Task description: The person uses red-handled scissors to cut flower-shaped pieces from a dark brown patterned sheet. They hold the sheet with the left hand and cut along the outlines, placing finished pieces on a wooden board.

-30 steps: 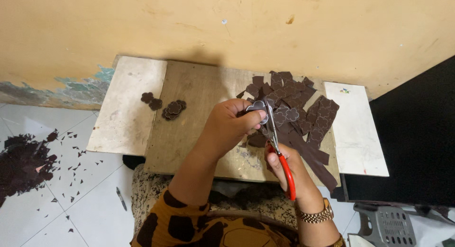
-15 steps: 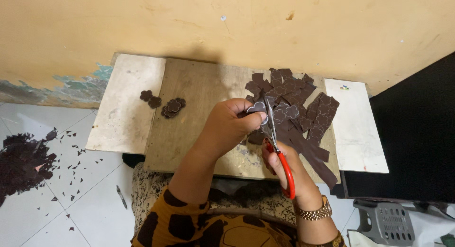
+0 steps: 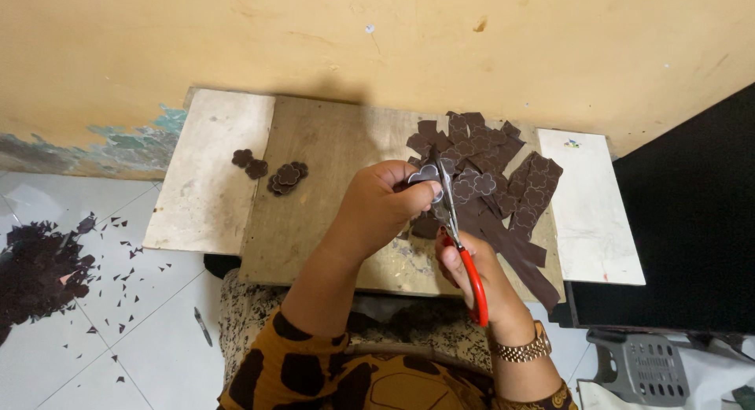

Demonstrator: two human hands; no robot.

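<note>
Left hand (image 3: 385, 205) pinched shut on dark flower-shaped piece (image 3: 425, 174) — right hand (image 3: 472, 272) gripping red-handled scissors (image 3: 454, 229) just below it, blades pointing up — toward piece.

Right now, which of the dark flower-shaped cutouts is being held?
The cutout in the left hand, at the scissors. The other finished ones lie in a pile further left on the board.

Left hand (image 3: 383, 207) raised mid-scene, fingers (image 3: 415, 191) curled tight in pinch, forearm bare, angling up from near left, patterned sleeve at elbow. Right hand (image 3: 472, 272) lower, just right of left, fingers closed in grip, knuckles toward camera. Right wrist nearest, banded. Hands almost touching.
</note>
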